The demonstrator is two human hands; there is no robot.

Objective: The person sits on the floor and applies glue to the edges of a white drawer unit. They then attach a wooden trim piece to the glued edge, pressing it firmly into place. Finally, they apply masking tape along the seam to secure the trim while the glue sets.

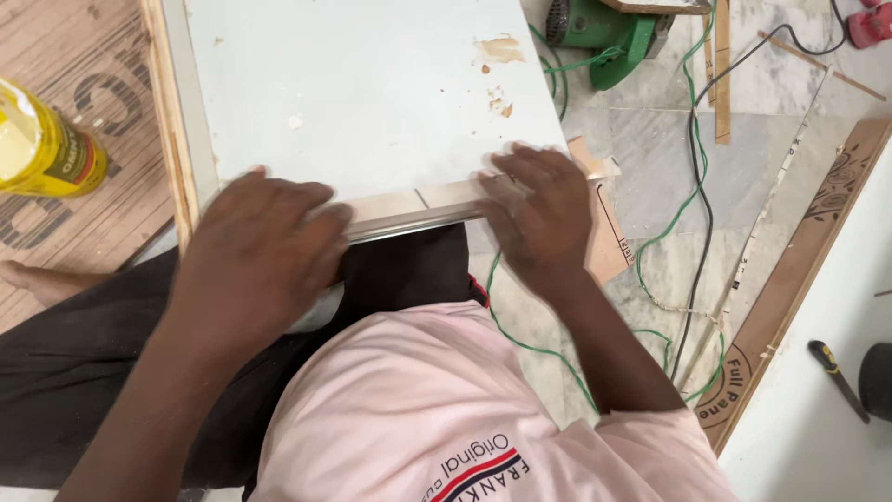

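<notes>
A large pale grey-white board (372, 93) lies in front of me, its near edge facing my body. Along that near edge runs a thin light strip of edge banding (418, 212), partly tan and partly silvery. My left hand (255, 256) presses down over the strip at the board's near left corner, fingers curled over the edge. My right hand (539, 209) presses on the strip at the board's near right corner, fingers spread flat. The strip's ends are hidden under both hands.
A yellow bottle (42, 139) lies on brown printed plywood at left. A green power tool (609, 33) sits beyond the board's right corner, with green and black cables (695, 186) trailing over the marble floor. A long wooden panel (799, 270) and a dark utility knife (836, 376) lie at right.
</notes>
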